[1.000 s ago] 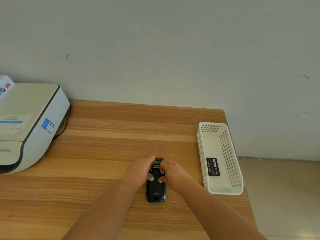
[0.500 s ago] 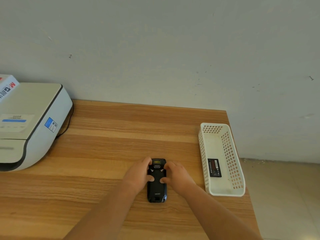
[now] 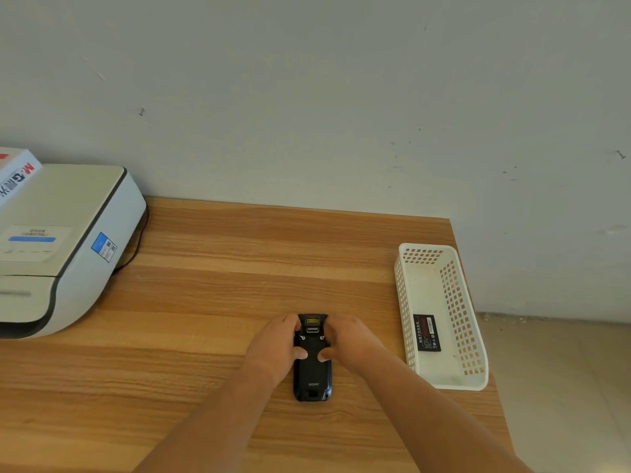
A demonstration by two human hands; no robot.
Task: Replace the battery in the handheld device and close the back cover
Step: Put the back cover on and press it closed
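I observed one black, rounded-rectangular plastic handheld device [image 3: 312, 367] lying back side up on the wood-grain tabletop [image 3: 205, 302], near the table's front middle, its long axis running away from me. One small yellowish window and two small screws showed at the device's far end, and one line of pale lettering sat near its near end. The back cover appeared seated flush, though I could not confirm from this view that it was latched. Two bare hands were on the device. The left hand [image 3: 276, 346] grasped the device's left edge, fingers curled over the far left corner and the thumb pressed onto the back surface. The right hand [image 3: 348, 343] grasped the right edge in mirror fashion, with its thumb also pressed on the back; the two thumbs lay side by side, just apart. One white perforated plastic rectangular basket [image 3: 457, 302] stood at the table's right edge, well apart from the device. Inside it lay one flat black rectangular battery [image 3: 426, 332] with a red-and-white label, resting on the basket floor towards its near half. One large pale grey printer with dark trim [image 3: 61, 247] occupied the table's left side, bearing one blue sticker on its side. One white box with red lettering [image 3: 17, 175] rested on the printer's far left corner.
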